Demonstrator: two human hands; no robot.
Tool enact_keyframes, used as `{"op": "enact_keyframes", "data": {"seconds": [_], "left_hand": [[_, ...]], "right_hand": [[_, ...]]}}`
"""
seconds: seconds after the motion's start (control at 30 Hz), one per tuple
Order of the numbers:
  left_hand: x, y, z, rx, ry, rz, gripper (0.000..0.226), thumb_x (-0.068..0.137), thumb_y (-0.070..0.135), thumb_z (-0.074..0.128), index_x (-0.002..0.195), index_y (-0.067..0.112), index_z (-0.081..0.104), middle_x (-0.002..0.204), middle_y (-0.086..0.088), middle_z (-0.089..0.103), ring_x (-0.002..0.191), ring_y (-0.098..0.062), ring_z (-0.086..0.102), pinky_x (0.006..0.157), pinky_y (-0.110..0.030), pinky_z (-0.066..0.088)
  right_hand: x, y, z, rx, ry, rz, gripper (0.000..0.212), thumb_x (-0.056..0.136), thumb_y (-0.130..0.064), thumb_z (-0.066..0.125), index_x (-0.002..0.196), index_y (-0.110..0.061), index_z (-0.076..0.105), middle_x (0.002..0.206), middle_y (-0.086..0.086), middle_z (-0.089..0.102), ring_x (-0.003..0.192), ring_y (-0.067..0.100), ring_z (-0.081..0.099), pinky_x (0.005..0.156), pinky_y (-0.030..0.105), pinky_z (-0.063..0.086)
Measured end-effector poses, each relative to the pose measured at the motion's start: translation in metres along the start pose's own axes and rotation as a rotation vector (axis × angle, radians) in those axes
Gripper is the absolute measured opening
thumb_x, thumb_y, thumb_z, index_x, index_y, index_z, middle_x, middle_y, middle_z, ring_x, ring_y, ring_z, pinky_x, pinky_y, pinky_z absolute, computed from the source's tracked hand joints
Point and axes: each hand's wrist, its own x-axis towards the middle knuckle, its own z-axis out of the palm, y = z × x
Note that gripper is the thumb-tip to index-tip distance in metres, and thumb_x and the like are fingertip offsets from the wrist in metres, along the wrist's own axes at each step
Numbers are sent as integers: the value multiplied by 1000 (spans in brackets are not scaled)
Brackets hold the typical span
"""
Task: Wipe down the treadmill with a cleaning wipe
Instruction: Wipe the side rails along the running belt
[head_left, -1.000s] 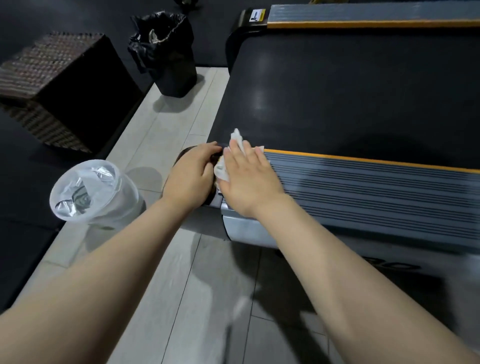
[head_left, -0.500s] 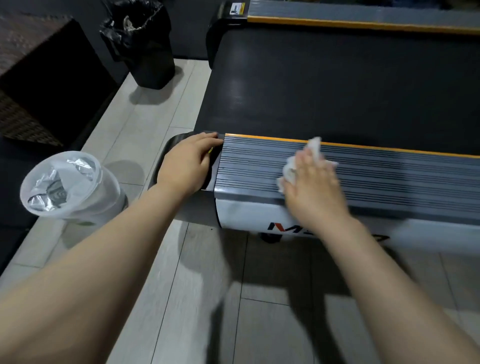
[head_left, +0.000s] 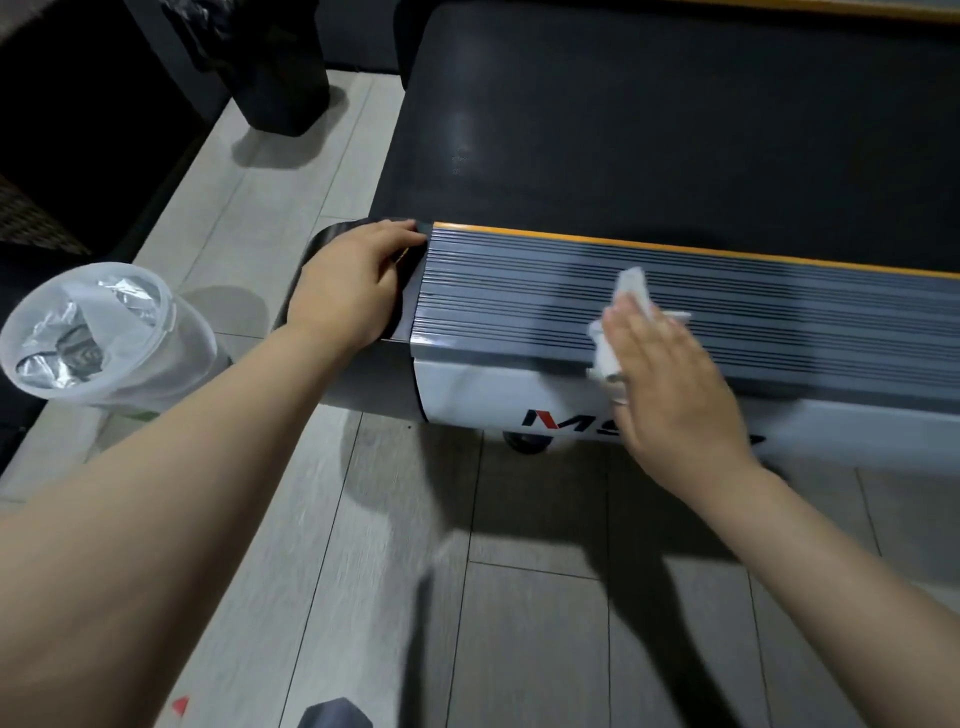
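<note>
The treadmill fills the upper right: a black belt (head_left: 675, 130) and, nearer me, a grey ribbed side rail (head_left: 519, 301) with an orange edge strip. My right hand (head_left: 670, 395) lies flat on that rail and presses a crumpled white cleaning wipe (head_left: 628, 312) against it; part of the wipe sticks out past my fingers. My left hand (head_left: 348, 291) rests on the black rounded end cap at the rail's left end, fingers curled over it.
A small white bin lined with a clear bag (head_left: 98, 338) stands on the pale tiled floor at the left. A black bin (head_left: 270, 62) stands further back. A dark wicker box (head_left: 31, 218) is at the left edge.
My right hand has slid the wipe rightwards along the ribbed rail, away from the end cap. My left hand has stayed on the end cap. The view has shifted closer.
</note>
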Motion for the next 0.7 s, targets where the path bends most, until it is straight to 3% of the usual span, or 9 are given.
{"op": "enact_keyframes", "data": {"seconds": [0.07,0.17,0.27,0.33,0.4,0.5,0.6,0.7], "left_hand": [[0,1,0,15,12,7,44,94,9,44,130,25,64,141,9,56,133,-14,47,109,-31,38],[-5,1,-1,-12,59,-7,43,92,10,43,126,24,66,134,7,62,126,-15,53,104,-30,42],[-13,4,-6,-72,20,129,48,85,13,40,126,21,64,131,6,64,122,-15,56,103,-27,41],[-19,4,-7,-24,-69,269,49,86,15,40,130,19,63,137,5,59,127,-13,53,108,-28,39],[-20,3,-5,-28,-76,269,46,90,17,40,128,19,64,138,6,59,127,-12,53,109,-31,40],[-24,10,3,-91,-36,150,41,93,22,40,127,24,64,136,12,59,127,-10,53,106,-33,42],[-33,18,15,7,51,170,40,95,25,41,126,23,64,139,10,58,130,-11,51,105,-32,42],[-37,18,19,59,105,166,43,91,23,40,127,22,64,140,9,57,131,-13,51,107,-33,42]], "right_hand": [[-1,3,0,-53,30,2,64,94,-26,35,153,-3,24,160,17,20,148,31,18,120,47,18],[31,-40,10,-118,80,-316,66,91,-19,41,153,-4,23,160,14,21,148,30,16,121,42,9],[63,-80,24,-410,177,-681,62,94,-11,13,155,-3,9,162,12,13,149,30,14,123,42,9],[67,-87,35,-586,138,-788,60,93,-10,-4,152,3,-7,163,14,0,150,30,3,122,44,-1],[59,-83,53,-787,33,-860,55,96,-11,-9,146,10,-17,160,21,-12,148,35,-10,116,49,-13],[38,-72,95,-984,-135,-993,63,102,-23,11,143,14,-19,151,31,-27,142,43,-21,104,58,-26],[26,-73,121,-1055,-296,-1085,63,103,-21,22,150,8,-8,160,21,-13,148,32,-10,111,48,-17],[21,-68,137,-985,-234,-1066,61,102,-17,25,152,4,-3,163,14,2,150,26,1,112,43,-15]]}}
